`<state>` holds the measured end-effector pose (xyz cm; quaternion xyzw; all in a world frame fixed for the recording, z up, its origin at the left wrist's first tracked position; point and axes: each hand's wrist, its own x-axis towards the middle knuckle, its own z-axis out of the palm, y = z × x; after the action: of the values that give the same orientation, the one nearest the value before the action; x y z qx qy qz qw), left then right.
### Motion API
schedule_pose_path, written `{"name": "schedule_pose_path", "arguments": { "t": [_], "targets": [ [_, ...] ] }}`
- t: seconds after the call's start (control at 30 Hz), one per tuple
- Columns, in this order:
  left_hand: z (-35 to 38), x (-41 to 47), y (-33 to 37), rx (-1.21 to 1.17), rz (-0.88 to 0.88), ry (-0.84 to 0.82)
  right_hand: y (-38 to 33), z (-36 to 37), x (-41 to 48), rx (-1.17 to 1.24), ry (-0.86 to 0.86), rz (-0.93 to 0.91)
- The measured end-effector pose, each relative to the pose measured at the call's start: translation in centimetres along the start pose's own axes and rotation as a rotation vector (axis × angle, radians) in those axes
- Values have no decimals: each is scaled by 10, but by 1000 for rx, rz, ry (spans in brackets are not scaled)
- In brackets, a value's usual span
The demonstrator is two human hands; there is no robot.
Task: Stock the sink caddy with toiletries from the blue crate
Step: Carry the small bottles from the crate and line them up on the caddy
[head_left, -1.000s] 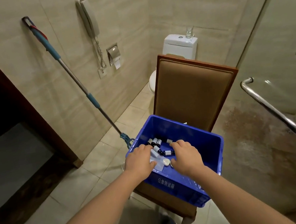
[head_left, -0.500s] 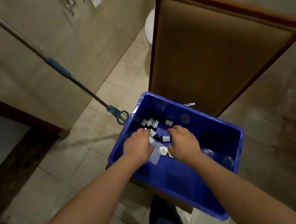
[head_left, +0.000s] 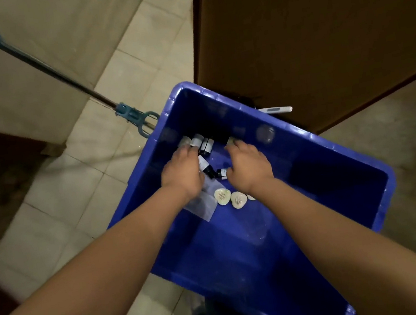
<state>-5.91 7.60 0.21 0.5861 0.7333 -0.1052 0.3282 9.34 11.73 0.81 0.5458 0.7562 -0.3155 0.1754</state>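
The blue crate [head_left: 247, 262] stands on a chair seat right below me. At its far left corner lie several small dark bottles with white labels [head_left: 206, 145]. Nearer me are white heart-shaped soaps [head_left: 238, 199] and a clear sachet [head_left: 202, 205]. My left hand [head_left: 182, 174] is down in the crate, its fingers curled over the bottles at the corner. My right hand [head_left: 250, 167] is beside it, fingers curled, with a pale bottle cap showing at its fingertips and another bottle by its thumb. No sink caddy is in view.
The chair's brown padded back [head_left: 318, 33] rises just behind the crate. A mop with a blue handle [head_left: 53, 72] leans on the tiled wall at the left, its head joint [head_left: 139, 117] near the crate's corner. A white pen-like item [head_left: 275, 110] lies behind the rim.
The view has tipped down and closed in on the crate. Both hands have reached further toward the bottles at the far corner, uncovering the heart-shaped soaps.
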Motion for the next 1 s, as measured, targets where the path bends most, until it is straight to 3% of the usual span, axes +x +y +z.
{"name": "schedule_pose_path", "arguments": {
  "t": [0.43,0.83,1.0],
  "targets": [
    [24,48,-5,150,-53,35,1,33,53,-77,34,22],
    [27,57,2,541,-42,-42,4,47,59,79,38,60],
    [46,38,-9,566,-48,-65,9,49,56,149,37,91]
  ]
}}
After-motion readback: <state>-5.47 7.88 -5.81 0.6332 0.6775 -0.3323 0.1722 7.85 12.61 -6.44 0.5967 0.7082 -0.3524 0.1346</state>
